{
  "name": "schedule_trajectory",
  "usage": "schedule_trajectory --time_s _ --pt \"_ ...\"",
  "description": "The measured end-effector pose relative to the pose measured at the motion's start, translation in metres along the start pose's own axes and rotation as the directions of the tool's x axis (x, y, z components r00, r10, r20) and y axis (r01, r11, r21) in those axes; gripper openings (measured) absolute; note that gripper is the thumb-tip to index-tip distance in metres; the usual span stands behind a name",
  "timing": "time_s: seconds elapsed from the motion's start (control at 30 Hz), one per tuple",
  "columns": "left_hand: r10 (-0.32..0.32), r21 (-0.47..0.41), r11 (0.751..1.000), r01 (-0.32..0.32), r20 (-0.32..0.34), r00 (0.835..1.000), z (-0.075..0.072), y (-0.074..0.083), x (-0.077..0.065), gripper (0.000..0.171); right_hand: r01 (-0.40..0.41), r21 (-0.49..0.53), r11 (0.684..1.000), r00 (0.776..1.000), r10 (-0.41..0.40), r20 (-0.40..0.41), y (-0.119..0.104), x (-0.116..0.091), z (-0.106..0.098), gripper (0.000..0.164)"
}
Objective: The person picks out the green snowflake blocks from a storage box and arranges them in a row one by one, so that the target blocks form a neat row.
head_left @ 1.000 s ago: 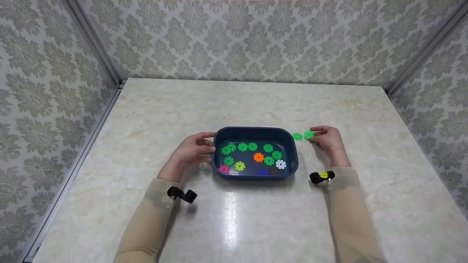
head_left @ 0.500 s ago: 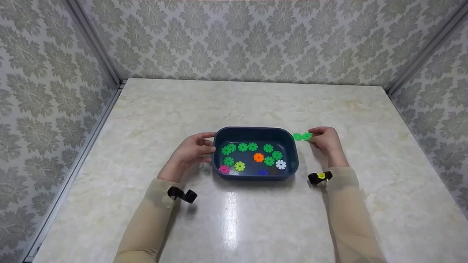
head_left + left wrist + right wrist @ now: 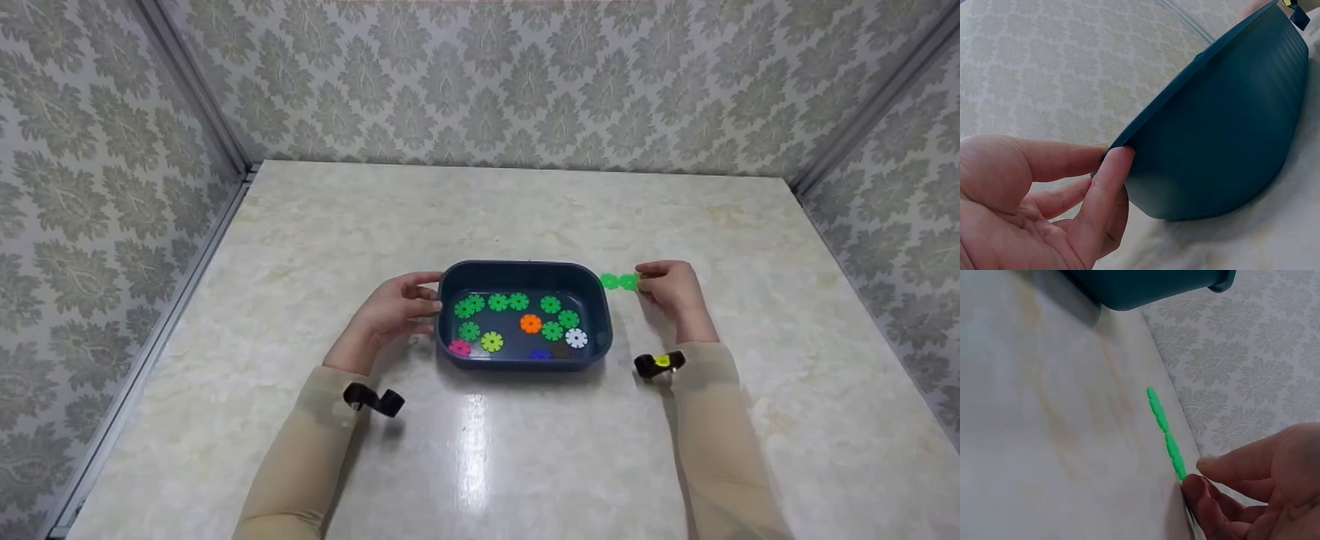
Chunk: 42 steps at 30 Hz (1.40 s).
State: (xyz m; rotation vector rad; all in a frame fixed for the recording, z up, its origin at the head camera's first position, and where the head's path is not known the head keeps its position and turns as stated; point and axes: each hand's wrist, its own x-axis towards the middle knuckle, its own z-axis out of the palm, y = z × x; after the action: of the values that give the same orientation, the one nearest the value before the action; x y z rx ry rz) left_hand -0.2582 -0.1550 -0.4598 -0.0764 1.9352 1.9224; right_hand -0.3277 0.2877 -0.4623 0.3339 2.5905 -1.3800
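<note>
At the left side of the dark blue basin [image 3: 525, 361], my left hand [image 3: 394, 309] holds the rim; in the left wrist view its fingertips meet at the corner of the basin wall [image 3: 1213, 129]. My right hand [image 3: 671, 289] is just to the right of the basin and pinches a green notched snowflake disc [image 3: 628, 282] by its right edge. A second green disc [image 3: 609, 281] lies in line with it, edge to edge, beside the basin rim. The right wrist view shows the pair of discs [image 3: 1175, 455] almost edge-on, with fingertips at the near end.
Inside the basin lie several green discs [image 3: 518, 301], an orange one [image 3: 530, 323], a yellow-green one [image 3: 492, 341], a white one [image 3: 576, 337], a pink one [image 3: 460, 347] and a blue one [image 3: 540, 353]. A pale marbled table [image 3: 315, 225] carries everything, with patterned walls [image 3: 525, 82] around it.
The disc in my right hand has shifted slightly left and down, closing the small gap to the other green disc. My left hand and the basin stay put.
</note>
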Motion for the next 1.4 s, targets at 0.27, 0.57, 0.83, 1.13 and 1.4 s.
schedule_trajectory --time_s 0.27,0.57,0.83,1.13,1.4 --pt "0.001 0.0 1.0 -0.001 0.005 1.0 0.0 -0.001 0.0 0.061 0.055 0.002 0.998 0.998 -0.055 0.026 -0.007 -0.005 -0.004 0.044" --pt "-0.014 0.008 1.0 0.014 -0.002 1.0 -0.001 -0.001 0.001 0.061 0.142 0.068 0.988 0.988 -0.145 0.046 -0.021 -0.016 -0.005 0.047" --pt "-0.023 0.01 1.0 0.023 -0.002 1.0 0.0 0.0 0.0 0.061 0.202 0.126 0.971 0.976 -0.211 0.06 -0.037 -0.029 -0.003 0.047" --pt "-0.022 0.02 1.0 0.022 -0.003 1.0 -0.001 -0.001 0.002 0.061 0.321 0.24 0.916 0.923 -0.36 0.139 -0.052 -0.043 0.01 0.048" --pt "-0.019 0.011 1.0 0.019 -0.009 1.0 -0.001 -0.001 0.002 0.06 0.313 0.329 0.891 0.864 -0.411 0.29 -0.061 -0.05 0.033 0.045"
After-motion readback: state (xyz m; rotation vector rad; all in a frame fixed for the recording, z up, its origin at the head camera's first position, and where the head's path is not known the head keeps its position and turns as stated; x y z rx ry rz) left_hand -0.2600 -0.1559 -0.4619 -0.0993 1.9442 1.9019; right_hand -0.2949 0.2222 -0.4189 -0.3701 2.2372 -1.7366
